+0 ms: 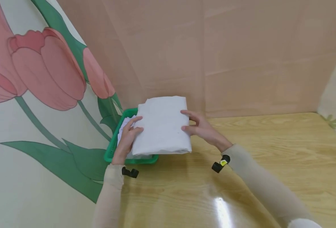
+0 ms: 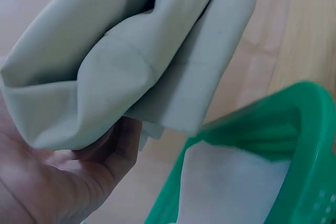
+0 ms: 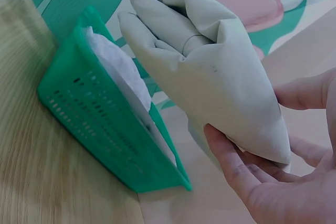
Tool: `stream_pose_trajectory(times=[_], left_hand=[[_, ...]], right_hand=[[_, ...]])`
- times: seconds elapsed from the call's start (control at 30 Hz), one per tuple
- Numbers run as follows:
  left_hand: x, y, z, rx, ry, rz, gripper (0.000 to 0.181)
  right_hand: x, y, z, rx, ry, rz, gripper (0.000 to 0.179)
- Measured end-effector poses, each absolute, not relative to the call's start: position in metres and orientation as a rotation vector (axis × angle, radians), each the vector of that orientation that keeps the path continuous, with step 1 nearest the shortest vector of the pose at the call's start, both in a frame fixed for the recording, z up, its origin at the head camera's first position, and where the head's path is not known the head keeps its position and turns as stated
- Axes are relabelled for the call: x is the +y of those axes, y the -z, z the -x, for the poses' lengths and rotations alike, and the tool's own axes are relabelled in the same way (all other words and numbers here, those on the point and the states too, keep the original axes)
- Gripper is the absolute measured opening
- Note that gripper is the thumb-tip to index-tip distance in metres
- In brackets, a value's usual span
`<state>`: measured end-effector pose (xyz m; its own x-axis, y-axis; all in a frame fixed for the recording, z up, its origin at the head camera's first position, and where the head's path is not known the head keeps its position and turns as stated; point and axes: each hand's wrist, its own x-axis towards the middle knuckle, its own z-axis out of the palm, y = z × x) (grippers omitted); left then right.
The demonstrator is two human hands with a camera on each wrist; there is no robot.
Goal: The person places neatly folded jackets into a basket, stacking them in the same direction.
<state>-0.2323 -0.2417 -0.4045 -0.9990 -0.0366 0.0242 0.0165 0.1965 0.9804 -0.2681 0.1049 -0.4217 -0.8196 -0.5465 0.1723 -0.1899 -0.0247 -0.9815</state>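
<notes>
Between both hands is a thick bundle of folded white cloth, held up over the right part of a green plastic basket. My left hand grips its left edge, thumb on top; in the left wrist view the fingers curl underneath the folded layers. On the opposite edge, my right hand pinches the bundle, and the right wrist view shows thumb and fingers on either side of it. More white cloth lies inside the basket, partly hidden in the head view by the bundle.
The basket stands on a wood-grain table, close to a left wall painted with pink tulips. A brownish-pink sheet covers the back. Each wrist wears a black strap with a small mount.
</notes>
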Motion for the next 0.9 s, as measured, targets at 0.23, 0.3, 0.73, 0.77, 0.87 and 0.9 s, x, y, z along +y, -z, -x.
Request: stream_pose_trajectory(times=[0.23, 0.3, 0.73, 0.77, 0.87, 0.9], left_hand=[[-0.267, 0.401, 0.235, -2.378, 1.918, -0.073, 0.050], [-0.274, 0.401, 0.236, -2.383, 1.910, -0.095, 0.051], [-0.319, 0.405, 0.248, -2.479, 1.813, -0.203, 0.054], [-0.323, 0.404, 0.249, -2.487, 1.806, -0.218, 0.054], [-0.334, 0.403, 0.249, -2.536, 1.769, -0.251, 0.056], [-0.337, 0.403, 0.249, -2.553, 1.758, -0.258, 0.056]], right_hand=[[0.076, 0.420, 0.277, 1.919, 1.960, 0.707, 0.073], [0.066, 0.422, 0.280, 1.911, 1.970, 0.707, 0.073], [0.013, 0.431, 0.290, 1.834, 1.972, 0.686, 0.073], [0.009, 0.431, 0.289, 1.827, 1.971, 0.679, 0.073], [-0.004, 0.431, 0.288, 1.821, 1.960, 0.643, 0.073], [-0.008, 0.431, 0.288, 1.824, 1.953, 0.630, 0.073]])
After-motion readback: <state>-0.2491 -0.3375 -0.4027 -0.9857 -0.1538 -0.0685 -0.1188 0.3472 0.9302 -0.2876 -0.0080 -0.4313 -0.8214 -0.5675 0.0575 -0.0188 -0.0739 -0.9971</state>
